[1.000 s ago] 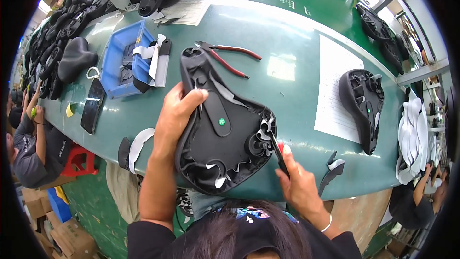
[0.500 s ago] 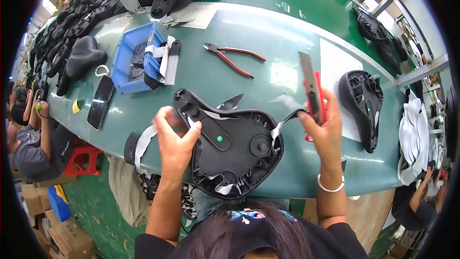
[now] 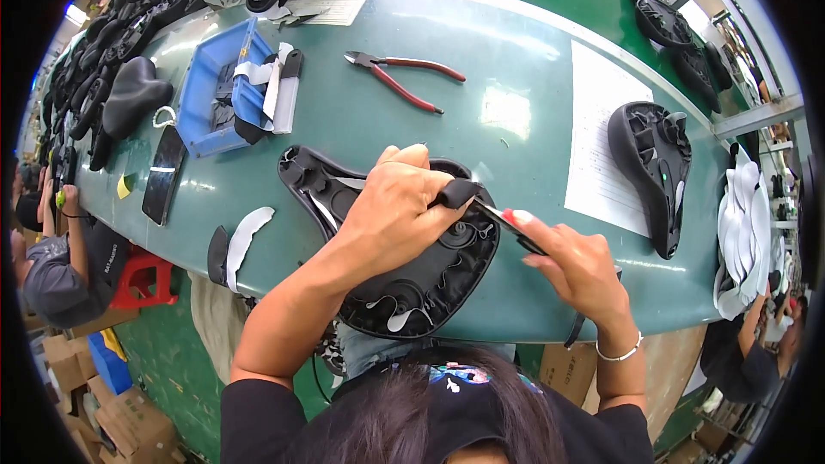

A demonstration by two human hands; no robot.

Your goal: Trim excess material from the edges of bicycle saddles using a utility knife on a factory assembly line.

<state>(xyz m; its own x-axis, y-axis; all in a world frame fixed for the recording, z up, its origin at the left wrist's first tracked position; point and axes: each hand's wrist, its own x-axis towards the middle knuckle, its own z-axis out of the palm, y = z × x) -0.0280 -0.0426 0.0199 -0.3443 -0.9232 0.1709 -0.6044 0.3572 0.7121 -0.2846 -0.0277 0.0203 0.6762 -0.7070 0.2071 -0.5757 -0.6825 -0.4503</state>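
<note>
A black bicycle saddle (image 3: 357, 296) lies underside up at the table's near edge, with gathered cover material round its inner rim. My left hand (image 3: 391, 210) reaches across it and pinches a flap of black cover (image 3: 458, 192) at the saddle's far right rim. In my right hand (image 3: 580, 273) is a utility knife (image 3: 522, 238), its blade touching or very near that flap. My left hand and forearm hide part of the saddle's middle.
Red-handled cutting pliers (image 3: 408, 77) lie beyond the saddle. Leftward are a blue bin (image 3: 196, 90) of scraps, a phone (image 3: 163, 176) and loose trim strips (image 3: 247, 245). Another upturned saddle (image 3: 655, 176) rests beside a paper sheet (image 3: 584, 146). Co-workers sit at both sides.
My left hand has moved from the saddle's narrow end to its right rim and pinched the flap. The knife has come left and tilted down to it; the pulled strip has left my right hand.
</note>
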